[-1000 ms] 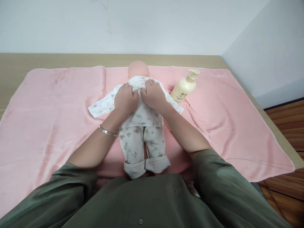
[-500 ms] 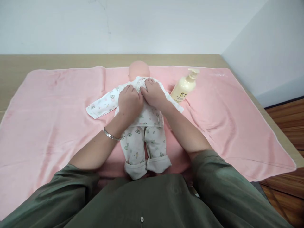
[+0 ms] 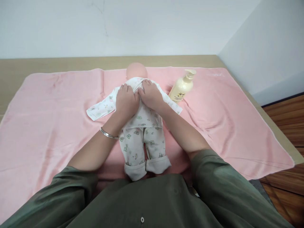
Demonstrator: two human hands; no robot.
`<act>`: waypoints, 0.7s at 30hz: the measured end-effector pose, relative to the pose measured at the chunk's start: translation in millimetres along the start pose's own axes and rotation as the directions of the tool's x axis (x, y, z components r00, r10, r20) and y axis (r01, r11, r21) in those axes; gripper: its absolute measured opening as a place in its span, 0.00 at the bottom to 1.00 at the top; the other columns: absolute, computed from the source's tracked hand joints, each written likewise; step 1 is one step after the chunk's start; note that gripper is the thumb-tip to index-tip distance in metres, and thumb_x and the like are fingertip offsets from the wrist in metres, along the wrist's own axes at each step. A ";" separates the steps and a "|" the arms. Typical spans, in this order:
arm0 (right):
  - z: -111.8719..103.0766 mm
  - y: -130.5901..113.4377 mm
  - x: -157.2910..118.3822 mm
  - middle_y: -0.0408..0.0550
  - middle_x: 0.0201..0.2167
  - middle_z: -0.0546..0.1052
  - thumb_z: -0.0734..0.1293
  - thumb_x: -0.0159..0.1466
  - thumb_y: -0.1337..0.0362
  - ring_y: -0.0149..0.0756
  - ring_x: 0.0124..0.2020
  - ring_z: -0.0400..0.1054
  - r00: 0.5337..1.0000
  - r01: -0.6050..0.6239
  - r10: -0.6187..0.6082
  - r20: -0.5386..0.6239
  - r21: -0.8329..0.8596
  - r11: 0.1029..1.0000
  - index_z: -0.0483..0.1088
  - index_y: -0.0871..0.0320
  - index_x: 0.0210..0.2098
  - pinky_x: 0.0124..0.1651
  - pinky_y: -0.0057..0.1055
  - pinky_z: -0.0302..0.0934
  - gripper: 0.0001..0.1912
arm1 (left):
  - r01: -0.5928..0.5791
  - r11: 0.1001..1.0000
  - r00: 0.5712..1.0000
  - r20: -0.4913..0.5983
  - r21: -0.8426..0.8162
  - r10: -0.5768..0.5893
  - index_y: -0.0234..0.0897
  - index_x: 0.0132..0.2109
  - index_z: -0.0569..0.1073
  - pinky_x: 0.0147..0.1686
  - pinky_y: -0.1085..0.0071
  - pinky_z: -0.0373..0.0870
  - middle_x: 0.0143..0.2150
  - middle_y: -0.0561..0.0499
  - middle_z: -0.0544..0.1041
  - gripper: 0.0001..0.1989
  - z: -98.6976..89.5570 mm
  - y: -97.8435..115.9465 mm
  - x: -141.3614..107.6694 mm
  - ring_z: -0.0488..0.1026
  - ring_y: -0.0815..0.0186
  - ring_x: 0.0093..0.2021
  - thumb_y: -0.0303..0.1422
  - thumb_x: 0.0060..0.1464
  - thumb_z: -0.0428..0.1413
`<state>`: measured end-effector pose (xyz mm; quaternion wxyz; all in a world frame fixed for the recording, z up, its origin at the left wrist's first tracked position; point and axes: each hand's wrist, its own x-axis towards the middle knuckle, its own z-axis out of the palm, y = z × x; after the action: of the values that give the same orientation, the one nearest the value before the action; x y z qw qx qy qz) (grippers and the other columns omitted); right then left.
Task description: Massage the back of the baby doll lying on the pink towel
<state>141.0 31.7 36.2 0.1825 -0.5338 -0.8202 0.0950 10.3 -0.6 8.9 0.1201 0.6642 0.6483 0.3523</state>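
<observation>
A baby doll lies on the pink cloth with its head away from me. It wears a white printed baby shirt and matching trousers with turned-up cuffs. My left hand, a silver bangle at the wrist, is closed on the shirt front at the chest. Beside it, my right hand grips the same shirt just below the neckline, fingers curled into the fabric. Both thumbs nearly meet at the middle of the chest. The fingertips are partly hidden. One sleeve stretches out flat to the left; my right forearm partly covers the other.
A cream pump bottle leans over on the pink cloth, right of the doll. Under the cloth is a wooden table, with a white wall behind it. Brown wood panelling shows at the far right.
The shirt's neckline fabric lies smoother and flatter across the chest than before. Both hands stay at the chest with only slight movement. The view has shifted a little.
</observation>
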 end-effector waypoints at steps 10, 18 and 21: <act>5.6 -25.4 -28.0 0.71 0.70 0.64 0.53 0.75 0.64 0.58 0.74 0.57 0.998 0.032 -0.038 -0.047 -0.115 0.993 0.59 0.79 0.69 0.78 0.52 0.50 0.30 | -0.001 0.999 1.000 0.006 -0.052 0.002 0.37 0.40 0.71 0.70 0.43 0.63 0.49 0.34 0.77 0.16 -3.4 -16.9 16.4 0.72 0.45 0.61 0.39 0.66 0.42; 1.0 -16.4 -12.6 0.65 0.72 0.62 0.52 0.76 0.63 0.52 0.76 0.54 0.999 0.007 -0.007 0.036 0.002 1.000 0.61 0.74 0.70 0.80 0.49 0.48 0.29 | 0.035 0.998 0.999 -0.031 0.048 -0.034 0.35 0.47 0.73 0.67 0.46 0.67 0.55 0.33 0.77 0.20 0.0 -14.0 13.7 0.73 0.47 0.61 0.39 0.67 0.40; 4.3 -4.2 0.7 0.65 0.74 0.58 0.57 0.75 0.61 0.54 0.78 0.49 0.998 -0.058 0.057 0.023 0.026 0.998 0.56 0.75 0.72 0.81 0.51 0.43 0.32 | 0.041 0.996 0.999 -0.031 0.078 -0.039 0.32 0.58 0.72 0.74 0.48 0.60 0.65 0.32 0.73 0.26 3.9 -15.5 13.5 0.67 0.48 0.69 0.42 0.67 0.39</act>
<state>135.5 30.8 33.9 0.1776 -0.5535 -0.8052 0.1173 -0.6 15.4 0.7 0.0915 0.6500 0.6764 0.3340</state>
